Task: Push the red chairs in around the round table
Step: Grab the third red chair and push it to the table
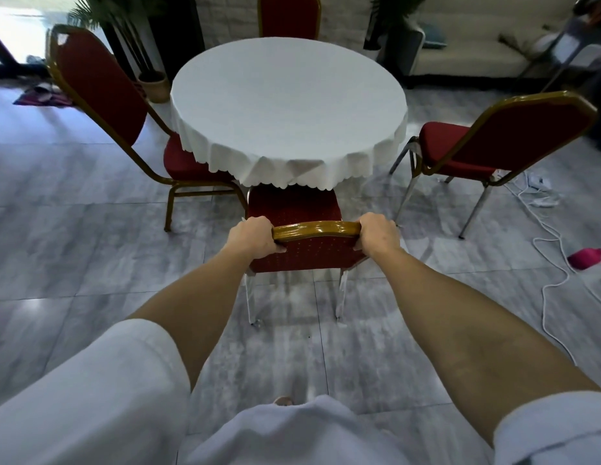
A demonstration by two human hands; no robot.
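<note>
Gripping the gold top rail of the near chair [294,209], the left hand [255,238] is wrapped shut round the rail's left corner and the right hand [379,234] round its right corner, both arms extended. This chair stands at 6 o'clock of the round desk [289,105], its seat front just under the hanging edge of the white cloth [292,169]; most of the seat remains outside the desk's rim, so the inspector judges this chair as partly in, with further travel available. The left chair [101,92], at roughly 8 o'clock, has its seat partly beneath the cloth but sits angled to the desk; it appears to need straightening and a further push. The right chair [493,139], at about 3 o'clock, stands apart from the desk, seat fully clear of the cloth, and is judged not yet pushed in. The far chair [289,15], at 12 o'clock, shows only its back above the desk's far edge; whether its seat is tucked under cannot be told. White cables [554,263] and a pink object [584,258] lie on the tiled floor [91,263] toward 4 o'clock, near the right chair's rear legs, a possible snag. Assessment: one chair in progress, at least two outstanding.
</note>
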